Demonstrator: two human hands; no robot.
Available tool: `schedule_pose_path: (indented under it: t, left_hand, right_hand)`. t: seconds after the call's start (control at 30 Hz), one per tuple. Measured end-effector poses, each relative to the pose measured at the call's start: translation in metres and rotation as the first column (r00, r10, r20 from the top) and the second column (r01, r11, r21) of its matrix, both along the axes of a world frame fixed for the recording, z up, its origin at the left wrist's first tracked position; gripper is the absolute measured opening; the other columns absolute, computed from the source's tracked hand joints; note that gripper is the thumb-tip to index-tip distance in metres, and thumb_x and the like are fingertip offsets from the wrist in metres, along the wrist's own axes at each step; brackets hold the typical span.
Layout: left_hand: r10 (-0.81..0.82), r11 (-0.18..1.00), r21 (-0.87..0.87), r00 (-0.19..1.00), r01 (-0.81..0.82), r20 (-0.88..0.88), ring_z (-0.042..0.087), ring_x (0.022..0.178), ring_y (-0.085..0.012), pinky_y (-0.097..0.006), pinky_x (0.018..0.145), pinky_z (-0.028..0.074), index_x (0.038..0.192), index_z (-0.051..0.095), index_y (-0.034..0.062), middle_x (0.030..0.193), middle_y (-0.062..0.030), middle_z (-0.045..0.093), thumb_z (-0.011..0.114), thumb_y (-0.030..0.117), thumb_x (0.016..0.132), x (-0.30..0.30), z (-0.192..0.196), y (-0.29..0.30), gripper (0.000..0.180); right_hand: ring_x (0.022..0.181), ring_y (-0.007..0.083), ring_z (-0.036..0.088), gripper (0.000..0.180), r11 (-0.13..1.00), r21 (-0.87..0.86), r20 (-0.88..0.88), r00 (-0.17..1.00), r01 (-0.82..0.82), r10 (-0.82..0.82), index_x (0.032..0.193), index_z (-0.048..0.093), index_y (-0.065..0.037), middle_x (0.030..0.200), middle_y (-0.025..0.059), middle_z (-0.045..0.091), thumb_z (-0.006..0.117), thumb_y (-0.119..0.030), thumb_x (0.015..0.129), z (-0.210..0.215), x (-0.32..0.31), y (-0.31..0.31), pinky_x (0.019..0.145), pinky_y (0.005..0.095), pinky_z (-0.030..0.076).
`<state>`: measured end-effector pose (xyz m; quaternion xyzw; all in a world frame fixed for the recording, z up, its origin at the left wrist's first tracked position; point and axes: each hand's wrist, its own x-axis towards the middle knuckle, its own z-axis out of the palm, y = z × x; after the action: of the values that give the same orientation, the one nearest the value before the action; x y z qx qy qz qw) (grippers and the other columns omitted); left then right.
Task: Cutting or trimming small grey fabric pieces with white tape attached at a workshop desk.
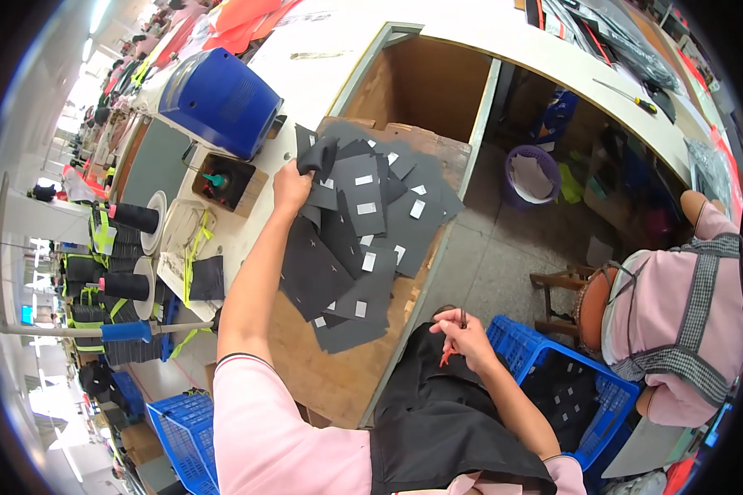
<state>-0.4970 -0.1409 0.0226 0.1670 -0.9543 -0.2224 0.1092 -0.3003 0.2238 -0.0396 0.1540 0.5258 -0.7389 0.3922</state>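
Note:
My left hand (291,188) reaches forward and is closed on the edge of a dark grey fabric piece (319,154), which folds up beside the fingers. Under and around it, a loose pile of dark grey fabric pieces (338,227) with small white labels (366,209) spreads over the wooden board (338,388). Held back over the black apron (429,404), my right hand (470,342) is closed around small red-handled scissors (448,357). Their red part shows below the fingers and a dark part above; the rest is hidden by the hand.
A blue machine housing (223,103) and black thread cones (128,286) stand to the left. On the right are a blue crate (545,346) of dark pieces, a stool (590,301) and a seated co-worker (677,313). Beyond the board is an open compartment (429,78).

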Motion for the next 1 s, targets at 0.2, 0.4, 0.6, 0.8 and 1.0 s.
schedule_pose_path:
  t: [0.2,0.4,0.6,0.8,1.0]
  left_hand:
    - [0.171,0.653,0.757,0.977,-0.015,-0.128,0.063,0.073,-0.0206,-0.034,0.065,0.050,0.093,0.062,-0.0014,0.086,-0.0071,0.065,0.068,0.008,0.076,0.016,0.054,-0.025,0.020]
    - [0.267,0.052,0.998,0.963,0.029,-0.042,0.061,0.087,-0.0219,-0.035,0.078,0.050,0.111,0.056,0.0008,0.101,-0.0092,0.062,0.067,0.002,0.075,0.084,0.032,-0.068,0.038]
    - [0.389,0.691,0.698,0.910,-0.186,-0.142,0.063,0.085,-0.0242,-0.034,0.076,0.049,0.107,0.057,-0.0015,0.094,-0.0137,0.065,0.064,0.001,0.075,0.132,0.053,-0.049,0.033]
    - [0.353,0.859,-0.474,0.894,-0.194,0.275,0.063,0.075,-0.0378,-0.046,0.070,0.049,0.109,0.052,0.0001,0.077,-0.0236,0.063,0.053,0.005,0.073,0.160,0.056,-0.005,0.036]
    - [0.328,0.931,-0.011,0.819,-0.366,0.470,0.062,0.087,-0.0399,-0.044,0.079,0.048,0.135,0.029,0.0015,0.089,-0.0258,0.063,0.062,0.045,0.077,0.162,-0.026,0.033,0.080]
  right_hand:
    - [0.047,0.0073,0.051,0.020,0.999,0.038,-0.022,1.000,-0.006,0.007,0.103,0.055,-0.001,0.088,0.0105,0.065,0.055,-0.012,0.087,0.015,-0.031,0.000,0.041,0.0189,0.039]
    - [0.047,0.0070,0.050,0.019,0.992,-0.007,-0.028,0.991,-0.128,0.127,0.102,0.057,-0.002,0.087,0.0080,0.065,0.055,-0.014,0.087,0.015,-0.029,-0.038,0.042,0.0185,0.039]
    - [0.052,0.0103,0.055,0.028,0.983,0.037,-0.252,0.951,-0.177,0.181,0.109,0.055,0.002,0.095,0.0093,0.063,0.056,-0.012,0.084,0.001,-0.082,-0.114,0.051,0.0250,0.045]
    - [0.054,0.0125,0.056,0.046,0.938,0.267,-0.291,0.909,-0.222,0.297,0.122,0.046,0.005,0.108,0.0112,0.056,0.060,-0.013,0.081,0.001,-0.114,-0.171,0.050,0.0256,0.044]
    - [0.048,0.0097,0.051,0.026,0.870,0.125,-0.300,0.817,-0.478,0.492,0.101,0.051,-0.001,0.078,0.0057,0.055,0.058,-0.019,0.084,0.011,-0.109,-0.203,0.046,0.0260,0.038]
